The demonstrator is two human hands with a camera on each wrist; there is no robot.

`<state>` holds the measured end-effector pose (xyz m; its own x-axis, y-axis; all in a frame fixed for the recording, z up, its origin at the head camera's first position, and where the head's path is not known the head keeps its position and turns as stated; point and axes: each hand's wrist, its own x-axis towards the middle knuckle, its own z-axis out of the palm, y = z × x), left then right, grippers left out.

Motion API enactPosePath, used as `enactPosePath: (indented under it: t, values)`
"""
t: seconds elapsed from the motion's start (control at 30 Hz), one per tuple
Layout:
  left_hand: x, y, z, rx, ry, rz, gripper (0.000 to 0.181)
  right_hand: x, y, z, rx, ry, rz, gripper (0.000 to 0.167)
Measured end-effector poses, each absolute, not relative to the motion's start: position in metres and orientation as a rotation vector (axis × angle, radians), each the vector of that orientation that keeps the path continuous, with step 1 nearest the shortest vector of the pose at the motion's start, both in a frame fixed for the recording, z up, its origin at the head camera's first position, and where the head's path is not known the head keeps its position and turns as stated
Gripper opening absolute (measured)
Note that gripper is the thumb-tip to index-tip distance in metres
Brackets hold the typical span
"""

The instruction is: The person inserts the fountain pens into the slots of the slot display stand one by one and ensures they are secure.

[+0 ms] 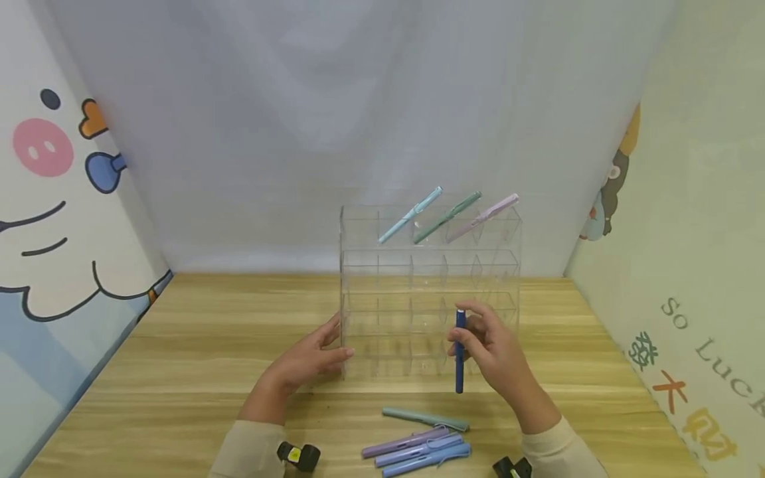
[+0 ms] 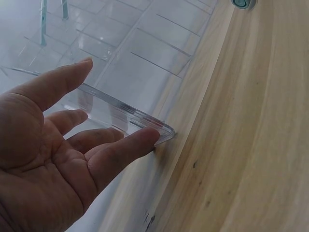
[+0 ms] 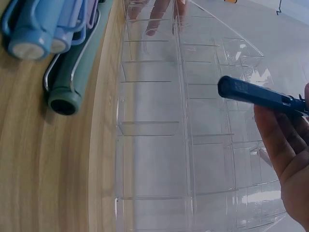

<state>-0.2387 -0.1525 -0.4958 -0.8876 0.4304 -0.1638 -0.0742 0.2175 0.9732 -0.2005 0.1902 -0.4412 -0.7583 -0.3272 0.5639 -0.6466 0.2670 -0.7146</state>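
My right hand (image 1: 495,350) holds a dark blue pen (image 1: 459,372) upright between thumb and fingers, in front of the lower right part of a clear acrylic rack (image 1: 394,325). In the right wrist view the same pen (image 3: 256,95) points across the rack's compartments, apart from them. At the rack's left side my left hand (image 1: 307,360) touches the edge with loosely extended fingers; the left wrist view shows the fingers (image 2: 123,157) beside the clear side panel (image 2: 120,106). Light blue (image 1: 411,214), green (image 1: 448,217) and lilac (image 1: 484,218) pens lean in the top row.
On the wooden table (image 1: 179,372), in front of the rack, lie a grey-green pen (image 1: 418,417), a purple pen (image 1: 403,442) and two blue pens (image 1: 418,451). A white curtain (image 1: 251,146) hangs behind. Printed panels (image 1: 675,232) stand at both sides.
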Motion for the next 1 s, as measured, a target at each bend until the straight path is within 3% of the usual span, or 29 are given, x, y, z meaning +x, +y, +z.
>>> enactPosePath:
  t: [0.47,1.0]
  values:
    - [-0.239,-0.149,-0.497,0.287,2.120,1.700,0.088,-0.222,0.192,-0.436,0.774,-2.409,1.509,0.041]
    - [-0.241,-0.148,-0.499,0.302,2.122,1.696,0.087,-0.265,0.189,-0.360,0.810,-2.302,1.517,0.046]
